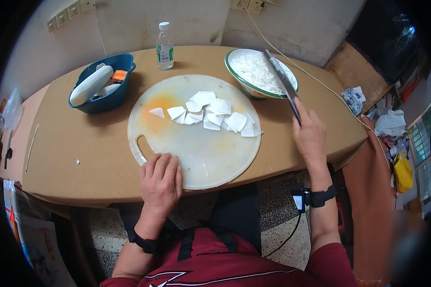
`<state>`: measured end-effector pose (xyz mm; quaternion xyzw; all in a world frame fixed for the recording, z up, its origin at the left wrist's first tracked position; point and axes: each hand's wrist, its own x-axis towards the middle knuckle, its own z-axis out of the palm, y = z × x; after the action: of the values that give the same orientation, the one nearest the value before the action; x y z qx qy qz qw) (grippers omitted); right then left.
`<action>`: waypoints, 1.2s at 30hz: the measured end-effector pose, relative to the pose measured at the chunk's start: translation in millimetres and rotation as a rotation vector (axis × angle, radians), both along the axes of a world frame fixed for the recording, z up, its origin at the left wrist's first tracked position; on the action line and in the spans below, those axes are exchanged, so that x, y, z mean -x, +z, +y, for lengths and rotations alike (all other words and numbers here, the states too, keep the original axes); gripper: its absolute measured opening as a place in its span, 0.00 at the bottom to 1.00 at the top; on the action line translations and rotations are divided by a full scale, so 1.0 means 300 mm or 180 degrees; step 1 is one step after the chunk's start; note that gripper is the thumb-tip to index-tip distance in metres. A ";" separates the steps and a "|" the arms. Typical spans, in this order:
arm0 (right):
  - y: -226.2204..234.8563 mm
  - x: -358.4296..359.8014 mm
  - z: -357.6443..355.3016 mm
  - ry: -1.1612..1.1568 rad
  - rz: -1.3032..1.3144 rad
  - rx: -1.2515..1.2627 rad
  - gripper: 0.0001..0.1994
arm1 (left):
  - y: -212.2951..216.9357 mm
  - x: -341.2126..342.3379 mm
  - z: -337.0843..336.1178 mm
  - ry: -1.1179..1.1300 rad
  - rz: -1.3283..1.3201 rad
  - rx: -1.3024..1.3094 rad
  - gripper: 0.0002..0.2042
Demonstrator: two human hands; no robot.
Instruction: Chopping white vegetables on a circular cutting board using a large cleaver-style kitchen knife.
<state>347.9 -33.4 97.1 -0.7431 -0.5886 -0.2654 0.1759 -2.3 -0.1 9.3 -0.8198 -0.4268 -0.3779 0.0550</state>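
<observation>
My right hand (309, 131) is closed round the handle of a kitchen knife (283, 79). Its long dark blade reaches over the right part of a white bowl (239, 87) with a green rim, heaped with white shreds (254, 69). On the near left edge of a round, translucent cutting board (201, 158) rests my left hand (162, 181), fingers side by side and loosely bent, with nothing seen in it. Flat white slices (218, 107), probably radish, lie in a loose pile across the board. One piece (156, 112) sits apart on an orange stain.
A blue basin (103, 106) at the left holds a long peeled white radish (92, 85) and orange pieces (119, 75). Behind the board stands a clear bottle (164, 48). A cable (316, 79) hangs across the table's right side. The brown-covered table (86, 167) has a curved front edge.
</observation>
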 end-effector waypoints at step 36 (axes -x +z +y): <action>0.048 0.097 -0.131 0.0903 0.2858 -0.0521 0.23 | -0.001 0.002 0.001 -0.0013 -0.0042 -0.0008 0.11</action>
<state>318.9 -72.7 111.5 -0.6803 -0.5272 0.0630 0.5053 -2.7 0.3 9.0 -0.8181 -0.4250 -0.3839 0.0524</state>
